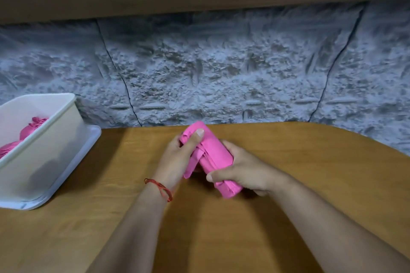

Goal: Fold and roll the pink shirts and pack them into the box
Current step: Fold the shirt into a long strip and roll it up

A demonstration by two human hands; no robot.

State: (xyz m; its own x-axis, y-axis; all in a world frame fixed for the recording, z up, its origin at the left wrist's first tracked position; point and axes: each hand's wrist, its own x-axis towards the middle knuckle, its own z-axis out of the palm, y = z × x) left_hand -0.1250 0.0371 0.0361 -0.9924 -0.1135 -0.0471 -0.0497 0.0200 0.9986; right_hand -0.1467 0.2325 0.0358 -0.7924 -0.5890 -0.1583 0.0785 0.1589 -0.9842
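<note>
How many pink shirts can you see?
3. One rolled shirt is held by the left hand and right hand over the table. Two are in the white box at left: a back bundle and a front bundle. The box wall may hide more.

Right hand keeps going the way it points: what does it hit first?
The right hand grips the rolled pink fabric shirt; just past that it would likely meet the left hand gripping the roll's other side.
</note>
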